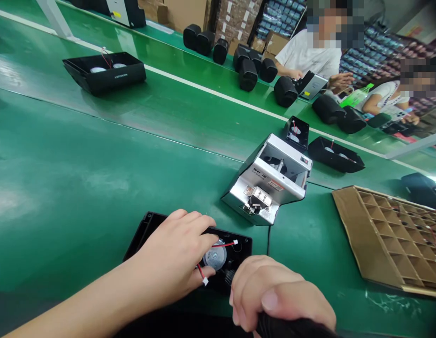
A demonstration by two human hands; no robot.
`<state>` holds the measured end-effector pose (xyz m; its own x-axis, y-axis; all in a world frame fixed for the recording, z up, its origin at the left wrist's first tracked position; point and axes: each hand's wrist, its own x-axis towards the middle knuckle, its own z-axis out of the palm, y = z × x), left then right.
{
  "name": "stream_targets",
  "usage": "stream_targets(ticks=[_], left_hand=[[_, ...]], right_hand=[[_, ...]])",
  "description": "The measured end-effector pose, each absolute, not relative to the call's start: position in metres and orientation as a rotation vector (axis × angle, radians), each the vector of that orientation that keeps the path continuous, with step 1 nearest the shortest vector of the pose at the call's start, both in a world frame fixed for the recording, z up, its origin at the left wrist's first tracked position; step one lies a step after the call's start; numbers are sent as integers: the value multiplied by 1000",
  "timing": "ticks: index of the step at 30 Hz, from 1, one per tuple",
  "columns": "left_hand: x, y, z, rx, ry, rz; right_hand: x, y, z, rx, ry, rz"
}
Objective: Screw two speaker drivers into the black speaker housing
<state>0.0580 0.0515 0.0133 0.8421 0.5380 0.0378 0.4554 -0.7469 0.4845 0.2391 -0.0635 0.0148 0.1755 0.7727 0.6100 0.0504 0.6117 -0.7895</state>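
Left hand (175, 256) pinning shell (147, 227), right hand (274, 295) clenched on tool (291, 328) at bottom edge
Risk: tool tip slips, nicks red wires (223, 244) beside speaker (215, 256); left fingers flat, gripping nothing

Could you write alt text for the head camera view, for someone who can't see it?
A person's left hand rests on a black plastic housing with a round silver speaker on a green conveyor belt, while the right hand grips a dark tool handle. A silver metal dispenser machine stands behind.

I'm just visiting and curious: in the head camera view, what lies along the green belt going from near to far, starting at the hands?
Left hand on black plastic housing → silver metal machine → small black open box → row of black rounded casings.
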Motion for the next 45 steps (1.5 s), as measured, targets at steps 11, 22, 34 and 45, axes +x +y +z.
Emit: stream_targets(ticks=[11, 22, 34, 45], left_hand=[[59, 52, 21, 2538, 751, 204], [59, 52, 11, 2542, 702, 256], [18, 63, 3, 2778, 510, 593], [7, 75, 3, 2662, 599, 583]], right_hand=[[242, -64, 0, -727, -1353, 562], [275, -32, 93, -894, -1059, 441], [302, 58, 93, -972, -1073, 278], [288, 55, 94, -986, -1027, 327]])
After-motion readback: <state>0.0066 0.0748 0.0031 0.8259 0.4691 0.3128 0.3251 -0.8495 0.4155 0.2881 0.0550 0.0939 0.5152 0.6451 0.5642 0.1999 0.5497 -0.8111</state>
